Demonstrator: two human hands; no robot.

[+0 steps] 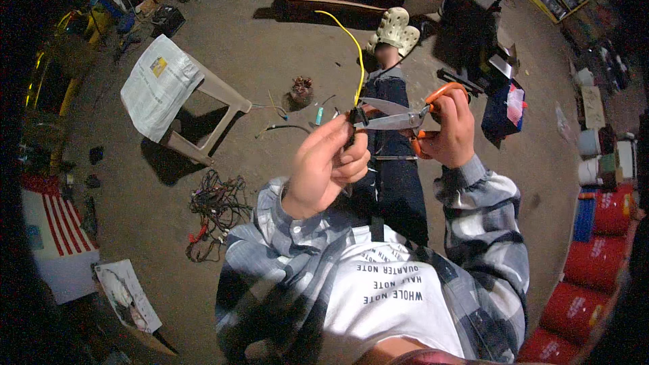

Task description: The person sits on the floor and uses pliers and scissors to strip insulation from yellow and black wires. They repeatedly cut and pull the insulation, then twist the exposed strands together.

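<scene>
My left hand (327,165) grips a dark cable piece (358,117) between thumb and fingers, in front of my legs. From its upper end a yellow wire (361,56) rises and curves away to the left. In my right hand (451,129) are orange-handled scissors (418,117). Their blades stand apart and point left, one on the near side and one on the far side of the dark piece's top. Whether the edges touch it, I cannot tell. What lies inside my left fist is hidden.
A plastic stool (223,91) with a white sack over it stands left. A tangle of wires (218,210) lies on the floor below it. Wire scraps (284,126), a teal cylinder (319,115) and a copper-coloured bundle (302,86) lie ahead. Red containers (573,309) line the right.
</scene>
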